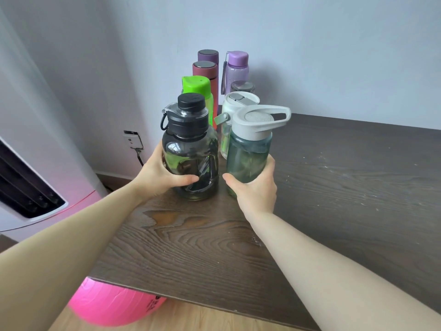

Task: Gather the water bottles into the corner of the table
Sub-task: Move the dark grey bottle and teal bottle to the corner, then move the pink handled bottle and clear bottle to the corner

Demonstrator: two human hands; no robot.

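Note:
Several water bottles stand in two rows along the left edge of the dark wooden table, reaching back to the wall corner. My left hand grips a big smoky black jug with a black cap at the front of the left row. My right hand grips a teal bottle with a grey loop lid beside it. Behind stand a green-capped bottle, a white-lidded clear bottle, a red flask, a purple flask, a small grey-lidded bottle and a lilac bottle.
The table's left edge runs right beside the black jug. A white appliance stands on the floor to the left, below a wall socket. A pink ball lies under the near table edge. The wall backs the bottle rows.

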